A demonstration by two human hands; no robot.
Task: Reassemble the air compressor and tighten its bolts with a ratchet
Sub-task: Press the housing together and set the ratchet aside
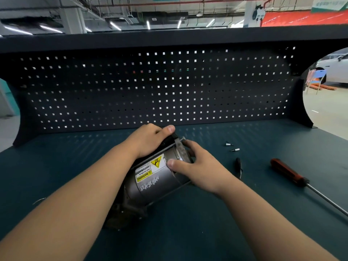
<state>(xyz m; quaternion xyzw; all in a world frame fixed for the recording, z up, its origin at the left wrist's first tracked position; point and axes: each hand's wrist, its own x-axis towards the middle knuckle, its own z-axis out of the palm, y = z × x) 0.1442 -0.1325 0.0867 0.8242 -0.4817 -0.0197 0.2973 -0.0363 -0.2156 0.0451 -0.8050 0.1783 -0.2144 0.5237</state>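
Workshop hall behind, ceiling strip lights, white car (335,66) seen past the right edge. Dark pegboard back panel (150,87) with square holes spanned the bench. Dark teal surface (207,232) below it carried everything.

Air compressor (156,179) lay on its side at centre of the surface, grey cylindrical body running diagonally from near-left to far-right, rusty bracket end nearest the camera. Yellow warning label (150,167) faced up, with white handwriting beside it.

Left hand (150,140) sat over the far end of the compressor, fingers (170,129) curled down around the black end part, holding it. Right hand (195,166) gripped the same end from the right, thumb pressed on the grey body, other fingers wrapped round the metal flange.

Red-handled screwdriver (288,174) lay well to the right, long shaft pointing toward the near-right corner. Small black tool (238,166) lay between the right hand and the screwdriver; type unclear. Two small metal bits (228,144) lay just beyond it, near each other, not touching.
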